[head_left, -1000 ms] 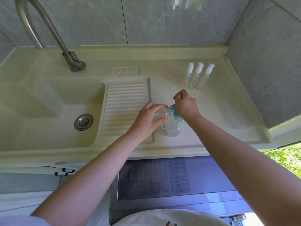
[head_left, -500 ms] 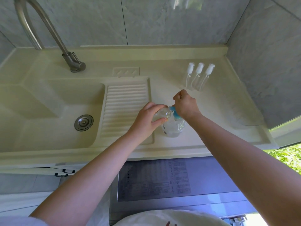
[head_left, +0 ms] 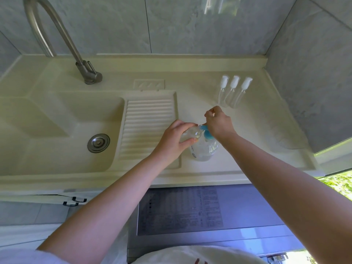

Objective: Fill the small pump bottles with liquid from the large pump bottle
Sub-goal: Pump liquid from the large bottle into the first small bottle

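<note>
Curled around a small clear bottle (head_left: pixel 187 134), the left hand (head_left: pixel 174 139) holds it tipped with its open mouth right at the blue spout of the large pump bottle (head_left: pixel 203 149), which stands on the counter (head_left: pixel 247 149) just right of the ribbed washboard (head_left: pixel 148 126). Over the blue pump head sits the right hand (head_left: pixel 219 123), pressing it with the heel and lower fingers while forefinger and thumb are pinched together above; whether they hold a removed cap I cannot tell. Against half a second ago almost nothing has shifted: both hands keep the same places and the bottle stays at the spout, so pumping seems to be ongoing and this first fill is probably not finished. How much liquid the small bottle holds is not readable through the fingers. Clear liquid fills the lower part of the large bottle. Three more small bottles (head_left: pixel 231 92) with white tops stand capped in a row near the back right and look empty.
</note>
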Tool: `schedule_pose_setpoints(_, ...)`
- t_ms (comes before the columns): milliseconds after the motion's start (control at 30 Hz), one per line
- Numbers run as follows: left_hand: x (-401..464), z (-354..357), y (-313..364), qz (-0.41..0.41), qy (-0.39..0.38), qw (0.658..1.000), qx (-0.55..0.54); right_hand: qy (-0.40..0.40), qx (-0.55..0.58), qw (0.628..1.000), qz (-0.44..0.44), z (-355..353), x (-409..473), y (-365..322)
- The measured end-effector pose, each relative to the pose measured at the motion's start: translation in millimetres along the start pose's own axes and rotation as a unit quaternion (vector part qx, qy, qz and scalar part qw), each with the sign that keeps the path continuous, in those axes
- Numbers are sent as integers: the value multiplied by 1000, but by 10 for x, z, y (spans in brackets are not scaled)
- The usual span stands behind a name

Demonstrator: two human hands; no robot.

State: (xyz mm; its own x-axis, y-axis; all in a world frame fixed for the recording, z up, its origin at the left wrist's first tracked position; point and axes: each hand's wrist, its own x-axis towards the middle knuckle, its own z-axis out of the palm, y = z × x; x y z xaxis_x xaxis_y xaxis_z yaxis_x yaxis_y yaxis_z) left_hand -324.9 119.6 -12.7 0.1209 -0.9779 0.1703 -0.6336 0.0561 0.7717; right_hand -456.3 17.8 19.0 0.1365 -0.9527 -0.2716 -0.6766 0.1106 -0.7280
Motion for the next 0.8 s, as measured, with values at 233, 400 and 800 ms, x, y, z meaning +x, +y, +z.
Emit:
schedule_pose_setpoints(233,-2,-6,-23,5,-8,1000,-2,23,-1,1000,-16,52,-37,-18)
schedule_pose_setpoints(400,-2,-20,-16,6,-12,1000,-1,19,1,1000,-5,31,-48,-23)
schedule_pose_setpoints(800,-64,35,-43,-16,-20,1000,-14,17,93,995,17,-15,-77,14)
